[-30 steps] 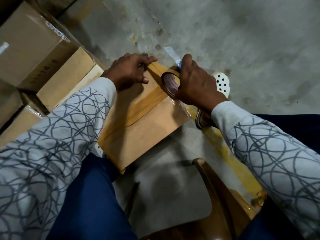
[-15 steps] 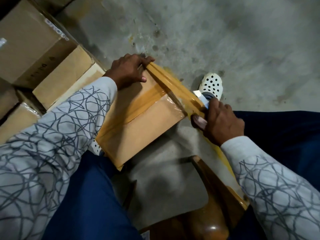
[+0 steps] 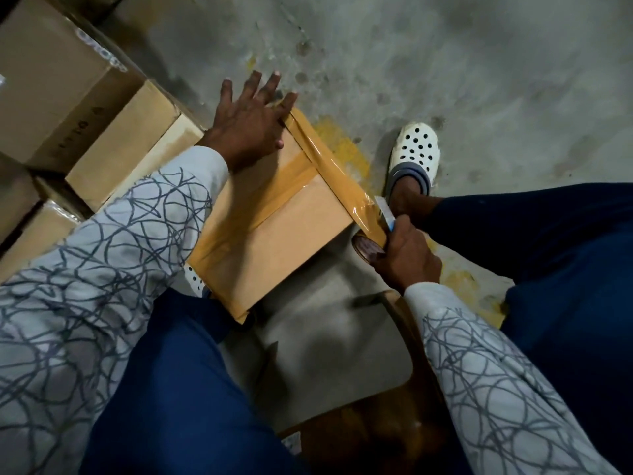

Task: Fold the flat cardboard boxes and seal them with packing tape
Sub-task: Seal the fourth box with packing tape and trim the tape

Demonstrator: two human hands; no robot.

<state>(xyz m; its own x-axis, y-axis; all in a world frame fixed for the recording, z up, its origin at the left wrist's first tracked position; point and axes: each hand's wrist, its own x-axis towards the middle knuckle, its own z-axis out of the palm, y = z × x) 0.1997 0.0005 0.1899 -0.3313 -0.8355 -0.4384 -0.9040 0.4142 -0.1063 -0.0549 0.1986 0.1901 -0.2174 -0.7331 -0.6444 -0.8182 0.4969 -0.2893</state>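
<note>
A folded cardboard box (image 3: 291, 234) rests between my knees, its top crossed by a strip of brown tape. A second strip of tape (image 3: 329, 166) runs along the box's right edge, from the far corner down to the roll. My left hand (image 3: 250, 125) lies flat at the far corner, fingers spread straight, pressing the tape's end. My right hand (image 3: 404, 255) grips the tape roll (image 3: 368, 248) just past the near right corner, and a blue-handled blade (image 3: 385, 212) sticks up from the same grip.
Sealed cardboard boxes (image 3: 51, 97) are stacked on the left. A wooden chair seat (image 3: 394, 430) is under me. My foot in a white perforated clog (image 3: 416, 149) stands on the concrete floor (image 3: 445, 46) right of the box; the other clog peeks out under the box.
My right hand has drawn the roll from the far corner along the right edge to the near corner, laying tape. My left hand's fingers have gone from curled to spread flat.
</note>
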